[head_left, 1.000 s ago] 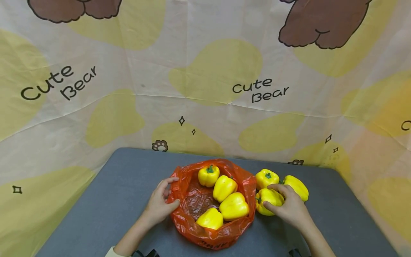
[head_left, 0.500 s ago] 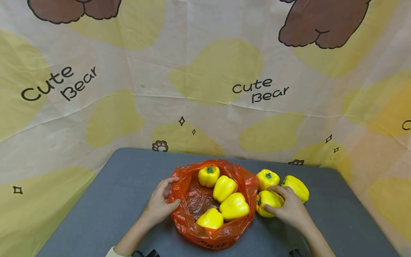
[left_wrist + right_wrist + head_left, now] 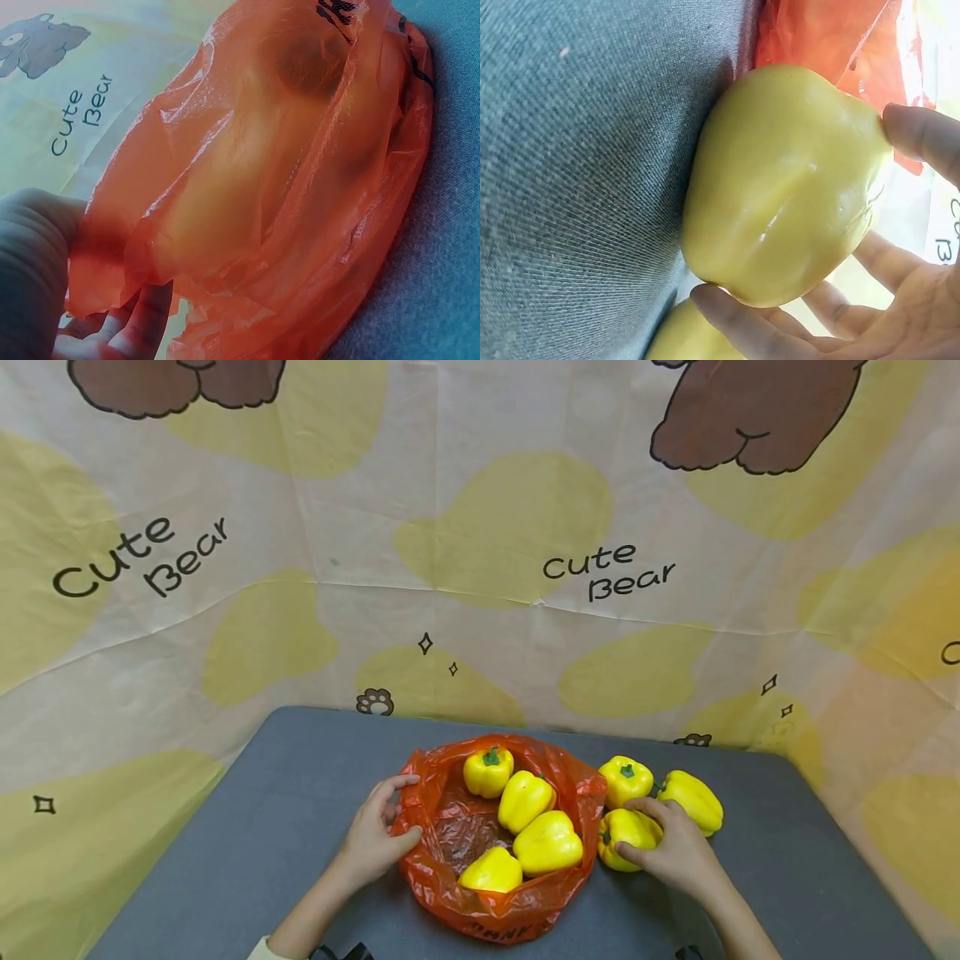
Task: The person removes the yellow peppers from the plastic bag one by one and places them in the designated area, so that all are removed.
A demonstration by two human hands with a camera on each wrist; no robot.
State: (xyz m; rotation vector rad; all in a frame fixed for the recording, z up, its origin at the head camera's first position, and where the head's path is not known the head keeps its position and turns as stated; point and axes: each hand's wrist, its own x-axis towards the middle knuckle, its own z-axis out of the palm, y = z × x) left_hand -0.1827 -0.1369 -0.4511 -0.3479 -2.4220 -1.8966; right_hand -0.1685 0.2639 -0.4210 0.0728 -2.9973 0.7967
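My left hand (image 3: 378,831) holds the left rim of a red plastic bag (image 3: 427,872), thumb and fingers on either side of the film in the left wrist view. Inside the open bag lie several yellow bell peppers (image 3: 547,843). Just right of the bag, my right hand (image 3: 678,847) grips another yellow bell pepper (image 3: 780,187) between thumb and fingertips. That pepper sits low by the table surface, its stem end toward the bag. Two more yellow peppers lie behind it, one upright (image 3: 626,781) and one on its side (image 3: 692,802).
The grey table (image 3: 300,777) runs back to a hanging cloth (image 3: 480,527) printed with bears and lettering. Dark wrist straps (image 3: 348,952) show at the lower edge of the head view.
The pepper in my right hand has shifted slightly toward the near side and tipped a little. The bag's right rim has spread slightly right. My left hand stays put.
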